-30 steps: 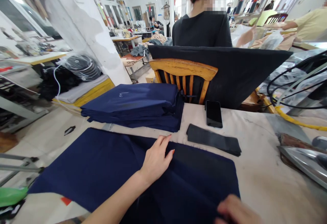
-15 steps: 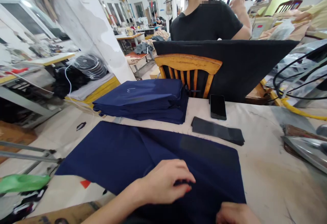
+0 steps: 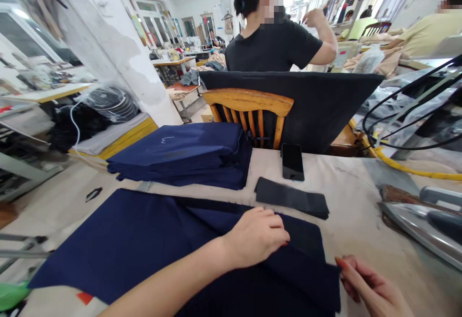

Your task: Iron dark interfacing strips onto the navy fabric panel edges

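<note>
A large navy blue fabric piece [image 3: 137,240] lies spread on the padded table [image 3: 353,201] in front of me. My left hand [image 3: 258,236] rests on its upper right part with fingers curled, pinching a fold of the cloth. My right hand [image 3: 371,288] holds the fabric's right edge at the lower right, fingers under the lifted cloth. A darker black patch [image 3: 305,235] shows on the fabric just beyond my left hand.
A stack of folded navy pieces [image 3: 180,158] sits at the back left. A black strip [image 3: 292,197] and a phone [image 3: 292,162] lie behind the fabric. An iron [image 3: 426,223] rests at the right. A wooden chair [image 3: 249,114] and a seated person in black [image 3: 274,47] are beyond the table.
My left hand moved from flat on the cloth to pinching it, then shifted up and right. My right hand came into view lifting the fabric's right edge.
</note>
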`<state>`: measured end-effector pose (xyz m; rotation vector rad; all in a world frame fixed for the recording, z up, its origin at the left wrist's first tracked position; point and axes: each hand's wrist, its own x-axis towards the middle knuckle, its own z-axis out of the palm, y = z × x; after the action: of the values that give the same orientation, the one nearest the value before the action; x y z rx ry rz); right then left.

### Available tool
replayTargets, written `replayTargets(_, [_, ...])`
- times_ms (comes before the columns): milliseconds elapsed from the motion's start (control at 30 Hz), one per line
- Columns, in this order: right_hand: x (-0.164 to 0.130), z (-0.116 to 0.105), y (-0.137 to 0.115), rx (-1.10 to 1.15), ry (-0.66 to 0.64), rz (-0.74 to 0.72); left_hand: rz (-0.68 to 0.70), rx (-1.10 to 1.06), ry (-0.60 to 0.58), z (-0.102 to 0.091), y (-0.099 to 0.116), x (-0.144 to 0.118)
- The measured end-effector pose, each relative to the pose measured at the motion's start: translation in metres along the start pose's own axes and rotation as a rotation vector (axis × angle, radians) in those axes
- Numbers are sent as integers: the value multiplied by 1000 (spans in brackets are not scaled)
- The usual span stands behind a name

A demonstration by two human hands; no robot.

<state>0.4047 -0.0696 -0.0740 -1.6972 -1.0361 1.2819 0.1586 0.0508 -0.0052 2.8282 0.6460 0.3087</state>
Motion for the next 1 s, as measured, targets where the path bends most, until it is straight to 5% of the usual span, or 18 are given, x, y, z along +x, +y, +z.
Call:
replayTargets(200, [41,-27,21,-118,118,-39,-104,17,-11,32,-28,58])
replayTargets(467, [63,-15,-10,-159,244,-179,-290,-57,-114,58,-19,132])
replayTargets(833, [101,-33,-20,-247,292,-118,-376,-247,-54,64,-36,129])
replayTargets(1000, [120,-23,-35,-309,261,-137,-379,-347,18,64,-35,125])
